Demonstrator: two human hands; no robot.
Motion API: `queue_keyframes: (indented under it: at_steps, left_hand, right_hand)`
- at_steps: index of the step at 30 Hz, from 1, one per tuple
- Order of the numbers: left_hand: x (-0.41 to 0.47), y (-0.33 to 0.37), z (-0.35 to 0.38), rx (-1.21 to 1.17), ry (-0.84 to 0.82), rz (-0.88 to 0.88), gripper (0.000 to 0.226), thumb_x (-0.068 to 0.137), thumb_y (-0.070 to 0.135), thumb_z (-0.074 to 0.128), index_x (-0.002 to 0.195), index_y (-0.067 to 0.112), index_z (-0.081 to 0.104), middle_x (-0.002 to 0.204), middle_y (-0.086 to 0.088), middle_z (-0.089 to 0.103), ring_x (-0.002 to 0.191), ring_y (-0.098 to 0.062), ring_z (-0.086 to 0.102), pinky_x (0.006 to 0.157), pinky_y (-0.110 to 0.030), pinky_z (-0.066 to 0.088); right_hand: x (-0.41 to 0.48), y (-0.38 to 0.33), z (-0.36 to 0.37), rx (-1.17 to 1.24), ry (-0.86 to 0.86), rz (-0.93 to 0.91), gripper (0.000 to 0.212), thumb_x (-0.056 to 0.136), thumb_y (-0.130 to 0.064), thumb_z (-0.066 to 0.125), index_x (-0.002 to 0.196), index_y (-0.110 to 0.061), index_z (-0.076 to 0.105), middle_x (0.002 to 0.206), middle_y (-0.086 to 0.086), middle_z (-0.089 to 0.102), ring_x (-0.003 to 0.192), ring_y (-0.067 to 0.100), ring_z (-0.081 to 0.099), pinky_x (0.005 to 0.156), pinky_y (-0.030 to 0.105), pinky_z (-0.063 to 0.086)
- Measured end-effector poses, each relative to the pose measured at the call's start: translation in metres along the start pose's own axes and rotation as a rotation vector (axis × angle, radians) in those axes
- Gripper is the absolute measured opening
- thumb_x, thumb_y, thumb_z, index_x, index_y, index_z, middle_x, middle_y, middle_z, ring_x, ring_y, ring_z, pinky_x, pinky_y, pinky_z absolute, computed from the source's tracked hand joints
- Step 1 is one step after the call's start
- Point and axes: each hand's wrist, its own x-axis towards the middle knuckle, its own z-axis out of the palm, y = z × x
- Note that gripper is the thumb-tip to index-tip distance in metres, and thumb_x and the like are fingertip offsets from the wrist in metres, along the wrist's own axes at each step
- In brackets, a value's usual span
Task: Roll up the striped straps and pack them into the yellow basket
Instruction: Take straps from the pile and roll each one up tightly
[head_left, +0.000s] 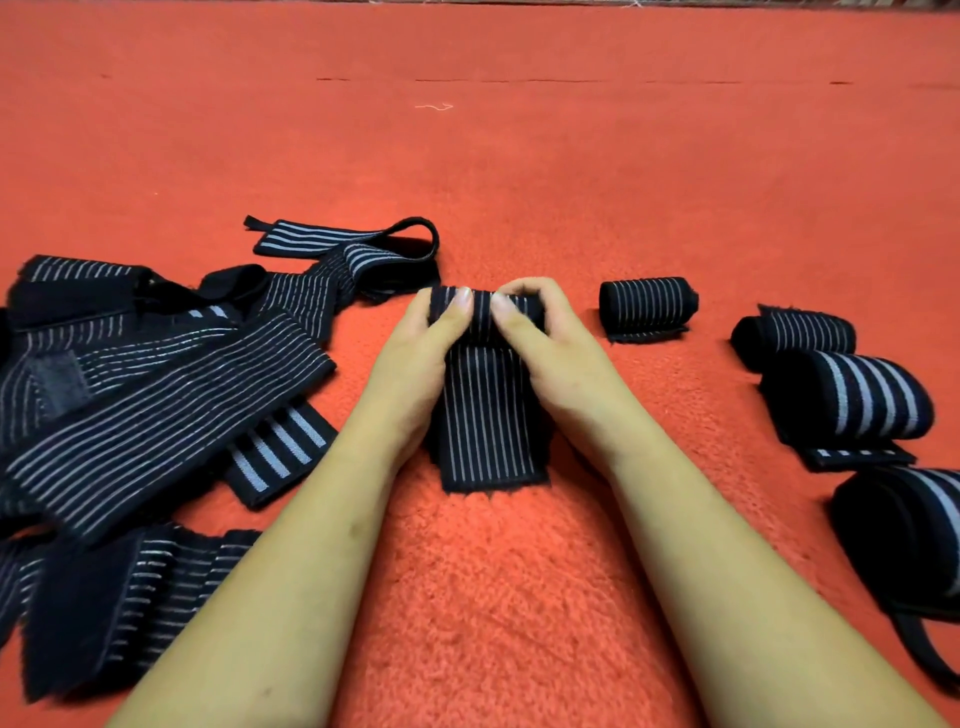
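A black strap with thin white stripes (485, 415) lies flat on the red carpet in front of me, its far end wound into a small roll. My left hand (415, 364) and my right hand (556, 358) both grip that roll, thumbs on top and fingers curled round its sides. A heap of loose striped straps (156, 364) lies to the left. Several rolled straps sit to the right: a small one (647, 306), another (795, 332), a wide-striped one (862, 395) and a large one (914, 540) at the edge. No yellow basket is in view.
Red carpet (519, 156) covers the whole floor, with a seam line (519, 80) across the far part and a small thread (434, 107) lying on it. A loose strap with a loop (363, 244) lies just beyond the heap.
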Motion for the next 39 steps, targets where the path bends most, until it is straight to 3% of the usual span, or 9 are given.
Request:
queue_keyframes:
  at_steps: [5, 10, 15, 20, 23, 29, 33, 36, 39]
  left_hand:
    - [-0.002, 0.000, 0.000, 0.135, -0.038, 0.066, 0.020, 0.092, 0.036, 0.059, 0.108, 0.024, 0.059, 0.100, 0.003, 0.063, 0.093, -0.008, 0.060, 0.090, -0.030, 0.048]
    - [-0.002, 0.001, 0.003, 0.144, 0.011, -0.078, 0.045, 0.099, 0.052, 0.048, 0.115, 0.012, 0.064, 0.106, -0.006, 0.073, 0.095, -0.013, 0.069, 0.092, -0.038, 0.053]
    - [-0.001, -0.002, -0.002, 0.079, -0.055, 0.041, 0.021, 0.090, 0.039, 0.057, 0.100, 0.021, 0.059, 0.095, 0.000, 0.063, 0.093, -0.016, 0.057, 0.092, -0.041, 0.043]
    - [-0.001, -0.002, 0.000, 0.065, -0.036, -0.014, 0.028, 0.088, 0.045, 0.058, 0.103, 0.022, 0.063, 0.099, 0.000, 0.067, 0.095, -0.014, 0.062, 0.096, -0.044, 0.047]
    - [-0.001, -0.003, 0.001, 0.023, -0.006, -0.136, 0.044, 0.085, 0.055, 0.057, 0.107, 0.017, 0.065, 0.096, -0.004, 0.069, 0.091, -0.019, 0.065, 0.087, -0.045, 0.049]
    - [0.000, -0.003, -0.002, 0.009, -0.056, -0.029, 0.015, 0.085, 0.034, 0.058, 0.093, 0.021, 0.056, 0.086, -0.001, 0.059, 0.085, -0.018, 0.055, 0.078, -0.039, 0.044]
    - [-0.002, -0.001, 0.003, 0.043, -0.058, -0.135, 0.024, 0.097, 0.045, 0.052, 0.103, 0.022, 0.054, 0.075, -0.003, 0.062, 0.056, -0.020, 0.051, 0.046, -0.024, 0.034]
    - [-0.002, 0.001, 0.003, 0.019, -0.058, -0.178, 0.027, 0.103, 0.045, 0.044, 0.110, 0.021, 0.053, 0.082, -0.008, 0.062, 0.049, -0.016, 0.044, 0.043, -0.020, 0.029]
    - [0.000, -0.001, 0.002, -0.010, -0.037, -0.139, 0.018, 0.098, 0.038, 0.050, 0.105, 0.022, 0.052, 0.077, -0.006, 0.059, 0.052, -0.018, 0.045, 0.046, -0.026, 0.026]
  right_hand:
    - [0.002, 0.003, -0.002, -0.035, 0.073, -0.004, 0.024, 0.102, -0.030, 0.053, 0.114, -0.008, 0.055, 0.095, 0.002, 0.060, 0.084, 0.008, 0.055, 0.080, 0.027, 0.047]
    - [0.001, 0.006, -0.006, -0.002, -0.029, -0.089, 0.020, 0.091, -0.018, 0.059, 0.109, -0.017, 0.048, 0.092, 0.003, 0.052, 0.083, 0.011, 0.049, 0.075, 0.027, 0.044]
    - [0.002, 0.000, -0.002, -0.022, 0.076, 0.052, 0.034, 0.102, -0.039, 0.051, 0.113, -0.008, 0.056, 0.093, -0.002, 0.058, 0.081, 0.004, 0.053, 0.074, 0.020, 0.044]
    - [0.000, 0.004, -0.004, 0.020, 0.040, -0.020, 0.033, 0.092, -0.036, 0.057, 0.108, -0.007, 0.053, 0.091, 0.004, 0.056, 0.083, 0.014, 0.053, 0.078, 0.037, 0.046]
    - [0.001, 0.007, -0.005, 0.095, -0.027, -0.016, 0.026, 0.085, -0.026, 0.059, 0.107, -0.015, 0.049, 0.092, 0.008, 0.052, 0.083, 0.018, 0.052, 0.073, 0.037, 0.047]
    - [0.001, 0.008, -0.004, -0.002, 0.013, 0.160, 0.041, 0.100, -0.049, 0.050, 0.115, -0.011, 0.057, 0.099, 0.007, 0.065, 0.084, 0.013, 0.060, 0.077, 0.034, 0.052]
    - [0.002, 0.014, -0.007, 0.100, 0.000, 0.007, 0.024, 0.089, -0.031, 0.061, 0.105, -0.017, 0.051, 0.089, 0.008, 0.054, 0.080, 0.022, 0.052, 0.071, 0.043, 0.046]
    - [0.003, 0.017, -0.010, 0.144, -0.061, -0.036, 0.023, 0.088, -0.022, 0.063, 0.106, -0.021, 0.048, 0.092, 0.012, 0.052, 0.083, 0.023, 0.050, 0.075, 0.044, 0.044]
    - [0.004, 0.015, -0.005, 0.263, -0.096, 0.104, 0.026, 0.092, -0.042, 0.058, 0.110, -0.025, 0.049, 0.093, 0.013, 0.058, 0.080, 0.030, 0.058, 0.067, 0.045, 0.047]
